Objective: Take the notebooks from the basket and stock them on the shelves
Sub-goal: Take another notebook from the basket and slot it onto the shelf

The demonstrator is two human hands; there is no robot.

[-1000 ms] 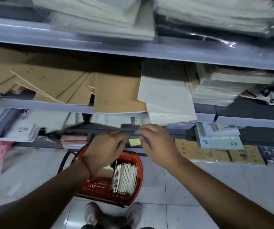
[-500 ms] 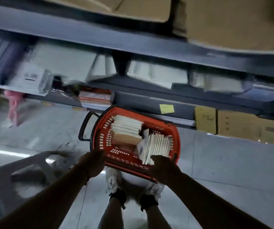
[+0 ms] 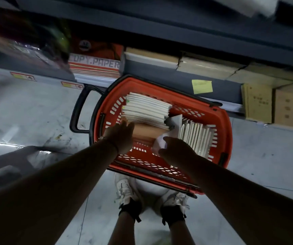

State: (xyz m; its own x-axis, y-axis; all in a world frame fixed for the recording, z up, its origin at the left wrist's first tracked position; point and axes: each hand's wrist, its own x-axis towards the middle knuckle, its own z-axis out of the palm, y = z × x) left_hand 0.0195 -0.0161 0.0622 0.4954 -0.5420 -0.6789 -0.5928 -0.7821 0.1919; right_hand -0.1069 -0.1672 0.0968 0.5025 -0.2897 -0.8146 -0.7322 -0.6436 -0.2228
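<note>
Both bare forearms are reaching down from the near edge of the view into a red perforated plastic shopping basket (image 3: 159,85) that is sitting on the grey tiled floor (image 3: 27,112).

The left hand (image 3: 120,137) is stretching over the basket's left rim with its fingers straight and together, their tips touching the brown kraft cover of a notebook (image 3: 145,132) lying near the middle of the basket. It is gripping nothing.

The right hand (image 3: 176,152) is hovering over the near-right part of the basket, fingers curling round the lower corner of a white tilted notebook (image 3: 170,133) and pinching it.

The basket's far rim is lying just beside the bottom edge of the dark grey metal shelving (image 3: 177,75), where a yellow sticky note (image 3: 202,86) is hanging. Its black loop handle (image 3: 79,110) is sticking out to the left over open floor. Its near rim is lying just above the person's two white shoes (image 3: 126,190).

Inside, a leaning stack of white-edged notebooks (image 3: 145,108) is filling the far-left part, and a row of white notebooks standing on edge (image 3: 197,137) is filling the right side. The near-left part of the basket's bottom is showing bare.

A ream marked copy paper (image 3: 96,68) is sitting on the bottom shelf to the left; brown cardboard boxes (image 3: 274,103) are sitting to the right.
</note>
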